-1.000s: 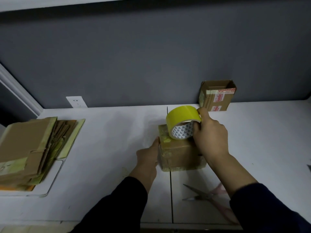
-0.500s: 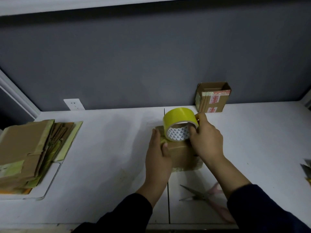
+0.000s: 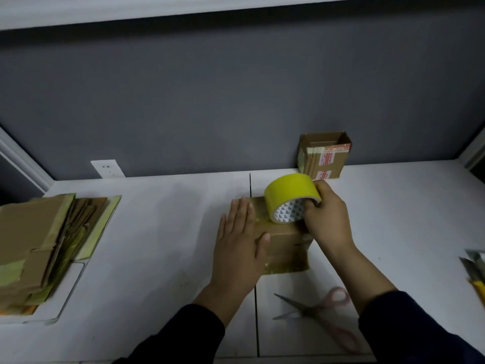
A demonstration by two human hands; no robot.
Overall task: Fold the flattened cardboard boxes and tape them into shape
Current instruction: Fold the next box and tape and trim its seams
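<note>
A small folded cardboard box stands on the white table in the middle. My left hand lies flat on the box's top and left side, fingers straight, pressing it down. My right hand grips a roll of yellow tape with fingers curled through its core; the roll rests on edge on the box's top. Yellowish tape shows on the box's top and lower front edge. A stack of flattened cardboard boxes lies at the left.
Pink-handled scissors lie open on the table in front of the box. A taped open-topped cardboard box stands against the grey wall at the back. Some yellow and grey items poke in at the right edge.
My left hand rose from the box's left side onto its top and now lies flat. The tape roll and right hand stayed on the box, shifting slightly right.
</note>
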